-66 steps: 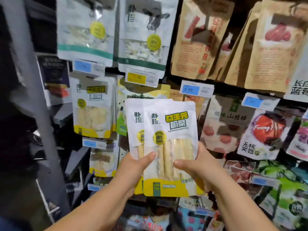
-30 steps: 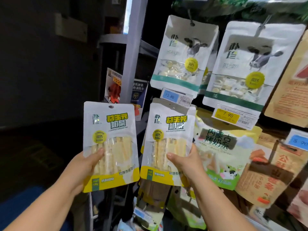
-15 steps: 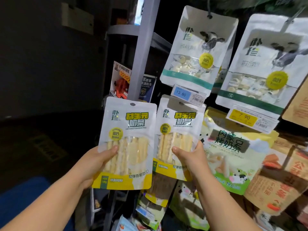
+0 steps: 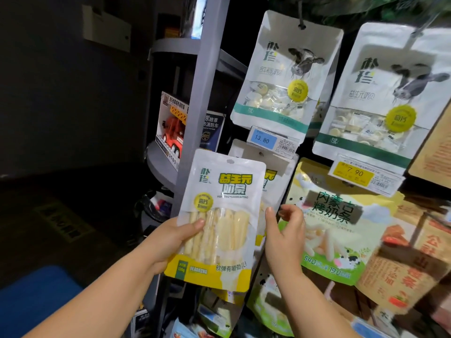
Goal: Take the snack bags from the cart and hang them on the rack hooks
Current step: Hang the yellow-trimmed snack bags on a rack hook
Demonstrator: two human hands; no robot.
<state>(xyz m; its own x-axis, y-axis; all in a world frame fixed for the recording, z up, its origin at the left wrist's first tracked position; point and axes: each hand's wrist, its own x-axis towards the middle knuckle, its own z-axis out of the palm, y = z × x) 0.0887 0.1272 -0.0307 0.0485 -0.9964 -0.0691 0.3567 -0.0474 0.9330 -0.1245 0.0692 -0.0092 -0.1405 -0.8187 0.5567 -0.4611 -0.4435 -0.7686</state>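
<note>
Now left hand (image 4: 170,242) grips milk-stick bag (image 4: 219,220) at lower edge, held in front of matching hung bag (image 4: 273,181). Right hand (image 4: 284,230) empty, fingers loosely curled beside it. Risk: hang hole (image 4: 230,161) misses hook (hook hidden behind bag), one-handed grip lets bag tilt or slip.

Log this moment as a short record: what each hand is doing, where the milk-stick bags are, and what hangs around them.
left hand: grip closed on a white-and-yellow milk-stick bag with a clear window, held upright in front of the rack
right hand: open, fingers loosely curled, holding nothing, beside the held bag
second matching milk-stick bag: on the rack behind the held one, mostly hidden
price tag above it: blue 13.80 label
upper row: two white cow-print candy bags
right neighbour: yellow-green baked milk-stick bag
</note>
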